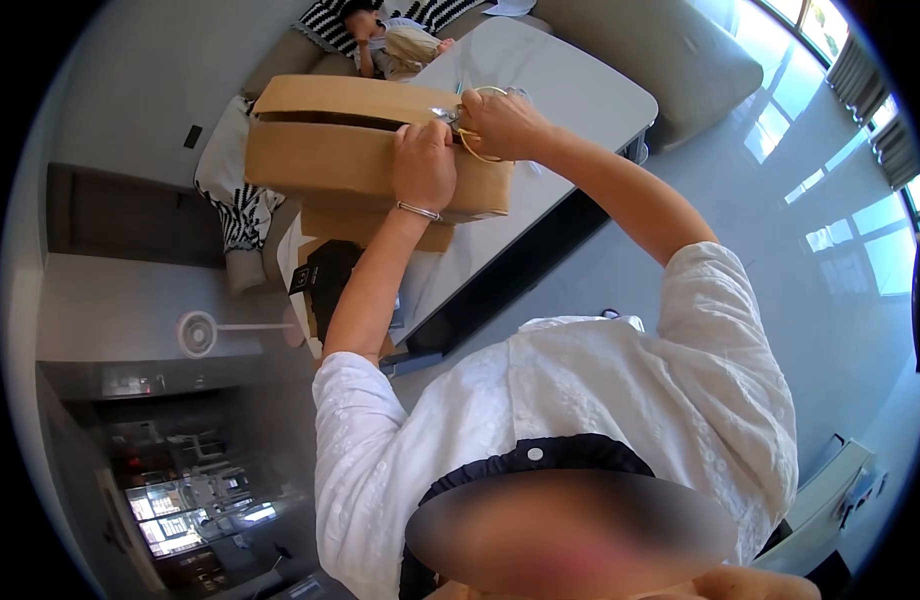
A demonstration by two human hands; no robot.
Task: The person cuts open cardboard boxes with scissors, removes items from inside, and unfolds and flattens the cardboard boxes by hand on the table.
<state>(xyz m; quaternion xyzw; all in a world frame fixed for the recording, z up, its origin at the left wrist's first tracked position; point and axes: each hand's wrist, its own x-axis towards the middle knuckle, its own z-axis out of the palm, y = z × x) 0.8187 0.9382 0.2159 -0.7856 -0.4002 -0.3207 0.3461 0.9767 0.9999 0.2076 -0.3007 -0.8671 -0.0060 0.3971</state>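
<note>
A brown cardboard box with a long dark gap between its top flaps rests over the white marble-patterned table. My left hand, a silver bracelet at its wrist, has its fingers curled at the gap's right end. Closed beside it, my right hand grips a thin yellowish loop that shows on both sides of the fingers. Something shiny and clear lies between the two hands; its exact shape is hard to tell.
A black box and more cardboard are under and beside the big box. A person sits on the sofa behind the table. A white fan stands at the left.
</note>
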